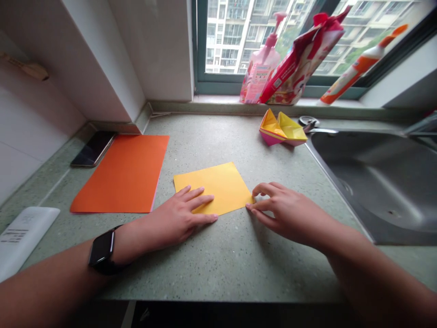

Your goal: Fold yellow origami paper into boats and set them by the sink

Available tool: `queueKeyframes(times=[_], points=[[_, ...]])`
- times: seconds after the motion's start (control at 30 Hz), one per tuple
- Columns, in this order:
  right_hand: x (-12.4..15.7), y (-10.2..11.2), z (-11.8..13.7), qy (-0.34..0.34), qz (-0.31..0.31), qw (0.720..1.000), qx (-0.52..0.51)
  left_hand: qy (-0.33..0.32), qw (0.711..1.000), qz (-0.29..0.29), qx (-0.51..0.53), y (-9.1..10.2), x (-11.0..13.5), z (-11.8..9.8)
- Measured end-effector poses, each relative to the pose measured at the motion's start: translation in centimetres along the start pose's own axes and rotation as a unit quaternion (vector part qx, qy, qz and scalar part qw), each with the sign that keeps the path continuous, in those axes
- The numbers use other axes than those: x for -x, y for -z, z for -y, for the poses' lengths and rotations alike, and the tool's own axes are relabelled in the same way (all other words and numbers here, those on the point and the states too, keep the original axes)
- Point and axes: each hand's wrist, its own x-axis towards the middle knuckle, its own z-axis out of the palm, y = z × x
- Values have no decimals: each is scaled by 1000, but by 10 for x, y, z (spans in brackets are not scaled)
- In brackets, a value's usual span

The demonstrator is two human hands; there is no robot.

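Note:
A yellow sheet of paper (pixel 221 187) lies flat on the speckled green countertop (pixel 218 259), turned at a slight angle. My left hand (pixel 184 207) rests on its left part with fingers spread, and a dark smartwatch (pixel 102 248) is on that wrist. At the paper's right corner, my right hand (pixel 280 207) pinches the edge between thumb and fingers. Farther back stand folded paper boats (pixel 282 130), yellow inside and pink outside. An orange sheet of paper (pixel 124 175) lies to the left, with a pink edge showing beneath it.
A dark phone (pixel 93 149) lies by the wall behind the orange sheet. At the left front is a white device (pixel 25 241). The steel sink (pixel 378 191) takes up the right side. A pink pump bottle (pixel 261 68), a red bag (pixel 300 64) and an orange-white bottle (pixel 358 70) line the windowsill.

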Motion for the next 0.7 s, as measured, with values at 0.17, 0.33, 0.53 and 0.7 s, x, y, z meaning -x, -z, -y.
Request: queueKeyframes(times=[0.17,0.33,0.53,0.7], points=[[4,3,-10,-32,13,999,3,-32,999,-3,13,24,9,3],[3,2,-11,-40,23,999,-1,-27,999,23,18,39,24,11],[1,6,-9,-62,53,997,-11,-38,998,46,11,45,32,14],[1,7,-8,-70,54,996,-13,-30,998,40,29,53,38,15]])
